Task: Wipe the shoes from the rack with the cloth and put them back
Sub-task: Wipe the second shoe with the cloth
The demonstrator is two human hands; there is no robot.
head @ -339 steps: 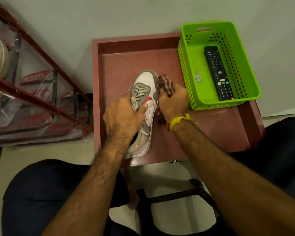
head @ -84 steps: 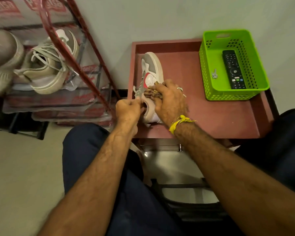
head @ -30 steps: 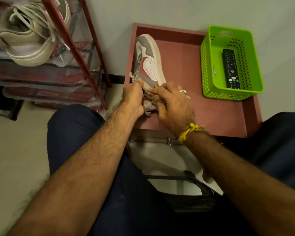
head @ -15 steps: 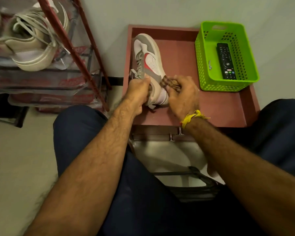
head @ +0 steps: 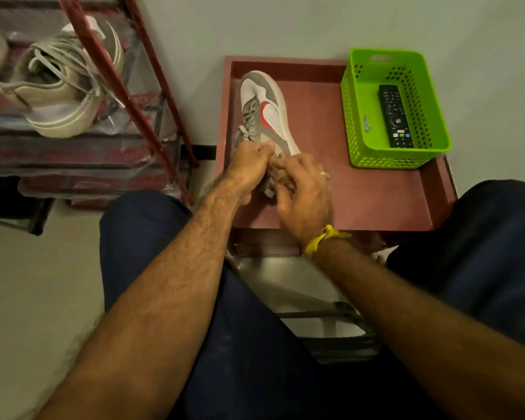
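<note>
A white and grey sneaker (head: 267, 113) with a red mark lies on the reddish table (head: 373, 192), toe pointing away from me. My left hand (head: 249, 168) grips the shoe near its collar, by the laces. My right hand (head: 303, 192) holds a bunched brown checked cloth (head: 281, 177) against the heel end of the shoe. Most of the cloth is hidden under my fingers. A beige sneaker (head: 61, 95) with loose laces sits on the shoe rack (head: 109, 74) at the left.
A green plastic basket (head: 361, 137) stands on the table's far right, holding a black remote (head: 394, 116) and a small key. The red metal rack has plastic-wrapped shelves. My knees flank the table's front edge. A pale wall is behind.
My right hand with the cloth has shifted from the shoe's side down to its heel end. My left hand keeps its hold near the collar.
</note>
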